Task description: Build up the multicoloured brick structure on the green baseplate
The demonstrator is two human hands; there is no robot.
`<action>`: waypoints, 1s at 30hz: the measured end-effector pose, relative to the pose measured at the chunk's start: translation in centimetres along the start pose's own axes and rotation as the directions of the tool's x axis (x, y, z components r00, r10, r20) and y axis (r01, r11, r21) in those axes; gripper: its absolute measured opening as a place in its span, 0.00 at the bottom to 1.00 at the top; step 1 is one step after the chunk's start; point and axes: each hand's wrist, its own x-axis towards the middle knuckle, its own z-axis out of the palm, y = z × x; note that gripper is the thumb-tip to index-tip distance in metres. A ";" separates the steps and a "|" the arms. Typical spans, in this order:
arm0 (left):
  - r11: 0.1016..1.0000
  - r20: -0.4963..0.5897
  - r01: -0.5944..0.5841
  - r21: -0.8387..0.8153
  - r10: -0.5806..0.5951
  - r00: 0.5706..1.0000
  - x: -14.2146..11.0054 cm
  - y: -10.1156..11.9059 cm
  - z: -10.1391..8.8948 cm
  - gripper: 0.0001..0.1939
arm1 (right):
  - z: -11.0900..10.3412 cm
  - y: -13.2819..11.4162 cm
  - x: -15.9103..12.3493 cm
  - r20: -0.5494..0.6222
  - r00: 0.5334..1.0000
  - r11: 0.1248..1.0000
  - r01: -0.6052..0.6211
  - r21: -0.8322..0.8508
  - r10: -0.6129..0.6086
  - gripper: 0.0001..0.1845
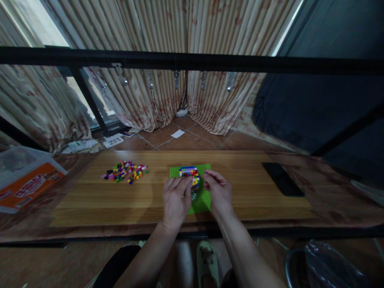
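Note:
A small structure of multicoloured toy building bricks (189, 170) stands on a green baseplate (205, 205) at the middle of the board. My left hand (177, 200) covers the structure's front left part, its thumb and fingers brought together at the bricks. Whether a brick sits between those fingertips is hidden. To the right of the structure, my right hand (221, 193) is over the baseplate's right edge. Its fingers are curled into a pinch, apart from the structure, and anything in them is too small to make out.
Loose coloured bricks (124, 171) lie in a pile on the left of the wooden board (240, 172). A dark flat phone-like slab (282, 179) rests at the right. Further left stands a clear plastic tub (28, 176) with an orange label. A black bar (204, 62) crosses beyond the board.

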 end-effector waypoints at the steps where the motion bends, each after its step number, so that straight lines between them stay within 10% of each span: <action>1: 1.000 -0.006 0.023 -0.011 -0.023 1.000 0.1 0.0 -0.1 0.08 | 0.0 0.0 0.0 0.001 1.000 1.000 0.001 0.002 -0.001 0.17; 19: 0.946 -0.076 0.049 -0.319 -0.077 0.994 0.4 0.7 -1.4 0.12 | 0.7 -1.0 -2.1 0.368 0.924 0.994 0.107 0.022 -0.107 0.08; 30: 0.959 -0.114 0.036 -0.281 -0.070 0.991 0.4 0.7 -1.8 0.10 | 0.7 -0.9 -2.2 0.381 0.915 0.983 0.169 -0.068 -0.130 0.07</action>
